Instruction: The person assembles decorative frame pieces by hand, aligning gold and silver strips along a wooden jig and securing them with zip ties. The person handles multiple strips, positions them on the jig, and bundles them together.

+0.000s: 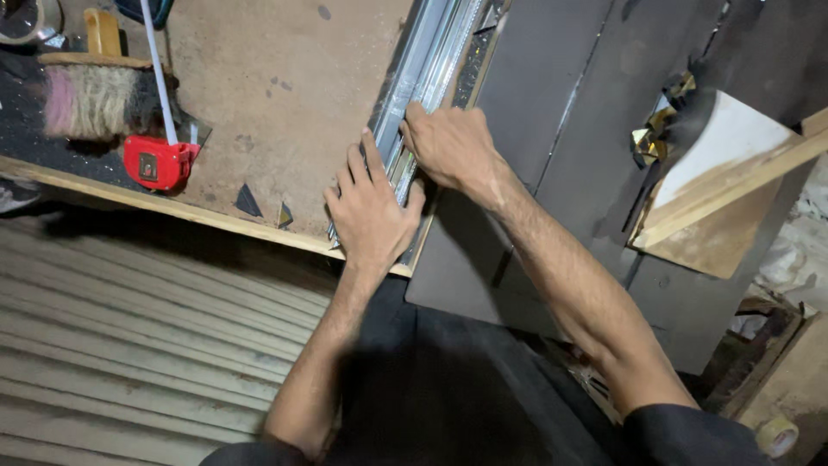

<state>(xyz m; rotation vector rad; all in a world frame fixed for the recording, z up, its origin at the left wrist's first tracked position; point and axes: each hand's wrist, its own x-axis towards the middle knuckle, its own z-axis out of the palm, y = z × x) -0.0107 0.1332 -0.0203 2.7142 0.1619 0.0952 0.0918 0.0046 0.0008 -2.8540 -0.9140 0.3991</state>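
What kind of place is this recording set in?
Probably a carpentry or furniture workshop. Both hands, left and right, press on metal rails lying on a brown board. A red tape measure and a brush lie nearby, with wood offcuts beside.

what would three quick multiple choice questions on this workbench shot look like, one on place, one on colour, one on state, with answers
1. Where does the tape measure lie?
A. on the board, left of both hands
B. on the dark panel at right
C. in the right hand

2. What colour is the tape measure's case?
A. yellow
B. red
C. blue

3. How does the left hand meet the metal rails?
A. it hangs well clear of them
B. it grips them lifted off the board
C. it lies flat, fingers spread, pressing on them

Answers:
1 A, it sits on the brown board beside the brush.
2 B, the case is plainly red with a white blade running out.
3 C, the palm lies down on the rails, with the right hand pressing just above it.
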